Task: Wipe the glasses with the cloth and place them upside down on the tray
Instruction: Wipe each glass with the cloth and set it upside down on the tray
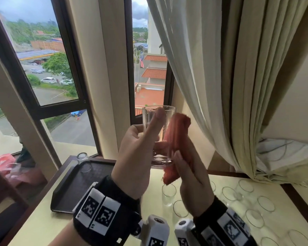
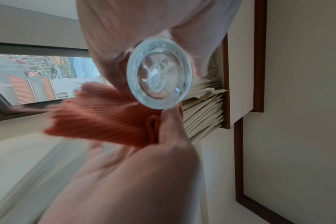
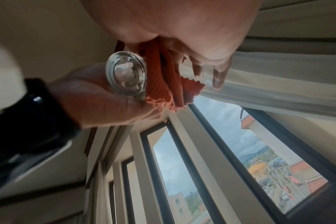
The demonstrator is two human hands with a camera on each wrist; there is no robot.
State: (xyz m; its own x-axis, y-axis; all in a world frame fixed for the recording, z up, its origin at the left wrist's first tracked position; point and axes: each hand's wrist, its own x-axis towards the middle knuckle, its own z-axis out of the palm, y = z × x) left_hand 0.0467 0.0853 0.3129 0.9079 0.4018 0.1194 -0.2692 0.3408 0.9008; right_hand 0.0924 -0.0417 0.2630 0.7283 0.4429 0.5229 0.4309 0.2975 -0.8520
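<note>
Beside held glass (image 1: 158,134): perhaps curtain (image 1: 220,77).

Window (image 1: 48,55): upper left of frame, dark-framed, overlooking parked cars and red-tiled roofs. Cream curtain (image 1: 220,68): upper right, gathered. Desk (image 1: 43,226): pale yellow, lower frame.

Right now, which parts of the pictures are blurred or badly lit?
Head view: bright window behind, glass still readable, rows of glasses faint. Left wrist view: cloth and right hand smeared by motion. Right wrist view: left hand dim against daylight, edges soft.
</note>
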